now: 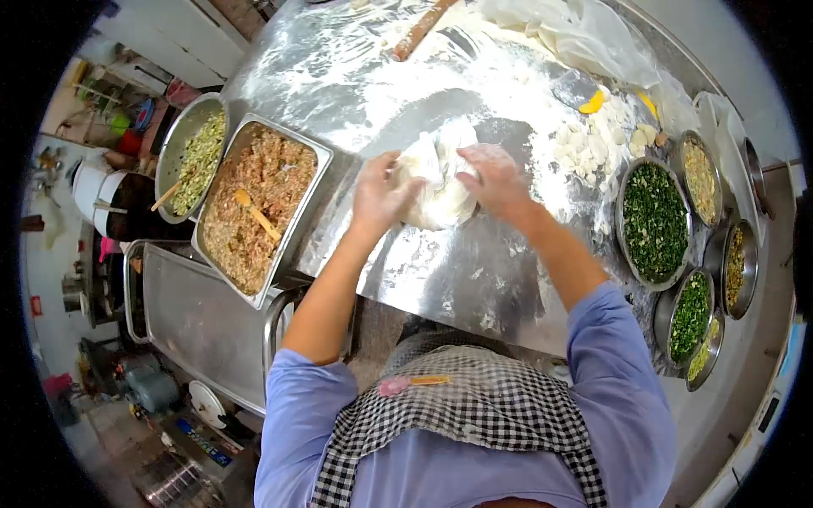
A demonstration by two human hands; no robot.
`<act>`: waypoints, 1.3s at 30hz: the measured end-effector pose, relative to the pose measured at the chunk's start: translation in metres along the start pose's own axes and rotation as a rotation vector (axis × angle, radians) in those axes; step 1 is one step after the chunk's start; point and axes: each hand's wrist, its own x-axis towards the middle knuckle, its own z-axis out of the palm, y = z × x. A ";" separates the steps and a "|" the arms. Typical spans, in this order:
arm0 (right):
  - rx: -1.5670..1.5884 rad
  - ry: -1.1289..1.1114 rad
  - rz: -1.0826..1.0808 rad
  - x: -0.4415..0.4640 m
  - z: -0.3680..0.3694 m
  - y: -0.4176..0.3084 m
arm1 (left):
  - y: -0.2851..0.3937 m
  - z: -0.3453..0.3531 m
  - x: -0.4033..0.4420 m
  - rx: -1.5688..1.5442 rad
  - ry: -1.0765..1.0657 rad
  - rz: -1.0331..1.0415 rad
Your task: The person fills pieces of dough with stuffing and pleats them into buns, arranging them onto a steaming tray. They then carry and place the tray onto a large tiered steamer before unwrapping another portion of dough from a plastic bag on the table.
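A large soft lump of white dough (440,203) lies on the floured metal table in front of me, its upper surface loose and folded. My left hand (385,190) grips its left side, with fingers and thumb curled into the edge. On the opposite side my right hand (495,179) is closed on the dough's upper right edge, fingers bent and slightly blurred. Flour dusts both hands. To the right of the dough, small flattened dough pieces (589,151) lie scattered in flour.
A tray of meat filling (262,186) with a wooden spatula and a bowl of chopped vegetables (199,157) stand left. Several bowls, one of chopped greens (652,222), line the right edge. A rolling pin (421,31) and plastic sheeting (584,34) lie at the back.
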 end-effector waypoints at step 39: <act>0.719 0.132 0.658 -0.024 -0.041 0.011 | 0.010 -0.020 -0.064 -0.122 -0.320 -0.180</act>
